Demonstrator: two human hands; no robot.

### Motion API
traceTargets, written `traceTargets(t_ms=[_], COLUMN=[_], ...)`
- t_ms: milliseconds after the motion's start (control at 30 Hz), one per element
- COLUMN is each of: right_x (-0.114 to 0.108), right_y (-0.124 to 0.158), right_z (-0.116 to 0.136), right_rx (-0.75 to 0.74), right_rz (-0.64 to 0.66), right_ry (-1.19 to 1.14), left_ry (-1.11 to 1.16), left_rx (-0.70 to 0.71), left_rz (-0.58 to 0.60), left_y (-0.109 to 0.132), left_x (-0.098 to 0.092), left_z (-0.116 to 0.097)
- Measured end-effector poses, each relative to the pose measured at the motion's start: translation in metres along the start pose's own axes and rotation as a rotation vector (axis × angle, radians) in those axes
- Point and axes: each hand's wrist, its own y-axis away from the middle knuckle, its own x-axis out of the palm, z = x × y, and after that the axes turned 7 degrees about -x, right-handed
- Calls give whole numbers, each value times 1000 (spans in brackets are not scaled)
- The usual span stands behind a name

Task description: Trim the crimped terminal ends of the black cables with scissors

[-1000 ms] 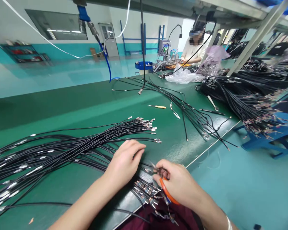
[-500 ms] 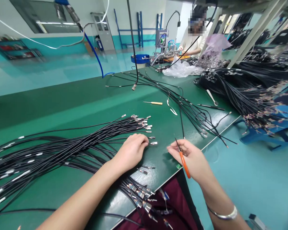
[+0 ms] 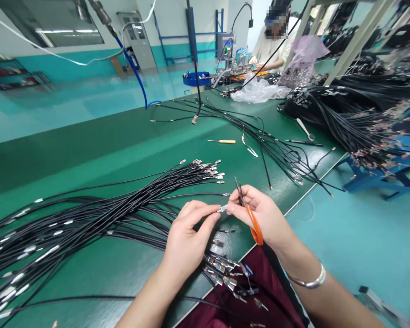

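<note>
My left hand [image 3: 190,233] pinches the end of a black wire, its small metal terminal [image 3: 222,208] sticking out between the fingertips. My right hand [image 3: 263,216] is closed on orange-handled scissors [image 3: 250,216], blades pointing up beside the terminal, and its fingertips touch the terminal too. A large bundle of black wires with metal terminals [image 3: 99,210] lies across the green table [image 3: 99,150] to the left. More terminal ends [image 3: 225,273] hang over the table's near edge by my lap.
A small wooden-handled screwdriver [image 3: 222,141] and loose black cables [image 3: 276,155] lie further back. A big heap of black wires [image 3: 355,118] sits at right. Another person [image 3: 273,41] works at the far end by a clear plastic bag [image 3: 256,93]. A blue stool [image 3: 389,173] stands right.
My left hand lifted one wire end off the table. My right hand with the scissors moved left to meet it, and both hands now touch the terminal.
</note>
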Motion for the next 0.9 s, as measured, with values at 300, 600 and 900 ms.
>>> traceTargets(t_ms=[300,600,900], right_x=[13,13,9], right_y=[4,3,6], right_z=[11,14,15], right_rx=[-78,-72,-74], right_rz=[5,20,86], right_ry=[52,44,116], left_ry=[138,119,65], left_rx=[-29,0,-25], left_rz=[-114,-144,-54], left_y=[6,8,10], left_x=[-3,-1,-1], left_z=[-3,-3,-4])
